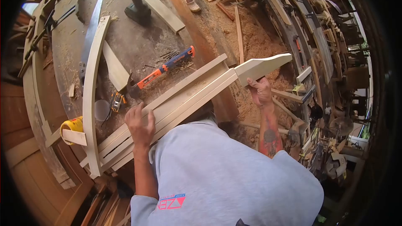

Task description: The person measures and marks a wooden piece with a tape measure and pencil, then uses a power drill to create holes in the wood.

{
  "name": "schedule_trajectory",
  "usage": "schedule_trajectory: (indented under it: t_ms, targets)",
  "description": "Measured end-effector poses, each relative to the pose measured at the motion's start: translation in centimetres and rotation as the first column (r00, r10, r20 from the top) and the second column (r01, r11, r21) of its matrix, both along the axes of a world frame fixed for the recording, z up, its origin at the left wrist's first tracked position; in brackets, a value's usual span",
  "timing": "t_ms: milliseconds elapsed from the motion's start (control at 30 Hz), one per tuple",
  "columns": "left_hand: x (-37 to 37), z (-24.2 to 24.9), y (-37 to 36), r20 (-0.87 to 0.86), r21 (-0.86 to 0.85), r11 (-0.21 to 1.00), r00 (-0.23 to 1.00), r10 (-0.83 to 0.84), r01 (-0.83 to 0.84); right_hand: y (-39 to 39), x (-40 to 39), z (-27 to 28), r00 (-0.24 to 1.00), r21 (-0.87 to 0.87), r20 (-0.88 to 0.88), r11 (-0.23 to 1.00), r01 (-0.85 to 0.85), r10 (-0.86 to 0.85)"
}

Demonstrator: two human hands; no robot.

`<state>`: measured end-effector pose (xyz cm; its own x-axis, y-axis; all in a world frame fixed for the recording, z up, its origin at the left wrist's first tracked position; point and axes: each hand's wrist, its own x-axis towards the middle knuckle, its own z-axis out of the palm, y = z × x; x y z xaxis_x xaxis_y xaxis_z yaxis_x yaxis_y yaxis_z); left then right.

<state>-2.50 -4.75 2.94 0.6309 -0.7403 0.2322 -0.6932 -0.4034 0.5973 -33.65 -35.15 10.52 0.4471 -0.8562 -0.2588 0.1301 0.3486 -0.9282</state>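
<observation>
My left hand (pixel 140 123) lies across a pale wooden assembly of long parallel rails (pixel 188 96), fingers stretched and thumb apart. My right hand (pixel 261 92) is closed on a shaped wooden piece (pixel 264 68) at the assembly's far right end, thumb against its near edge; the fingers underneath are partly hidden. Left of my left hand, a curved wooden slat (pixel 95 92) crosses the assembly's lower end. Beyond the rails lies an orange and blue hand tool (pixel 167 66). A small orange and black tool (pixel 118 101) is near my left fingers.
On the worktable are a cordless drill (pixel 136 4), a saw blade (pixel 94 21), loose wooden pieces (pixel 161 10) and a yellow container (pixel 73 129). Sawdust (pixel 259 31) covers the floor. Another person's foot (pixel 192 5) shows at the top. Timber and tools crowd the right side.
</observation>
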Motion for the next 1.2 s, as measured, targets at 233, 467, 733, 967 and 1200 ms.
schedule_trajectory:
  t_ms: [233,467,733,967,1200]
  targets:
    - [-3.7,2.7,-6.7,-0.076,0.271,0.852,0.893,-0.444,0.447,6.0,-2.4,-3.6,0.986,0.07,-0.099,0.988,0.139,-0.132]
    - [-4.8,-0.3,-8.6,-0.028,0.367,0.789,0.854,-0.519,0.492,10.8,1.6,-7.0,0.986,0.133,-0.138,0.985,0.113,-0.094]
    - [-4.9,0.0,-9.0,-0.021,0.303,0.835,0.879,-0.476,0.46,10.1,2.8,-5.1,0.995,0.219,-0.101,0.975,0.025,-0.003]
    - [-4.5,-1.3,-8.5,-0.023,0.258,0.843,0.875,-0.483,0.472,8.8,2.3,-6.5,0.975,0.003,-0.221,0.999,0.04,-0.038]
    - [-4.3,-1.5,-8.3,-0.008,0.27,0.835,0.869,-0.495,0.479,7.4,4.8,-5.9,0.824,-0.775,-0.447,0.611,-0.163,-0.347]
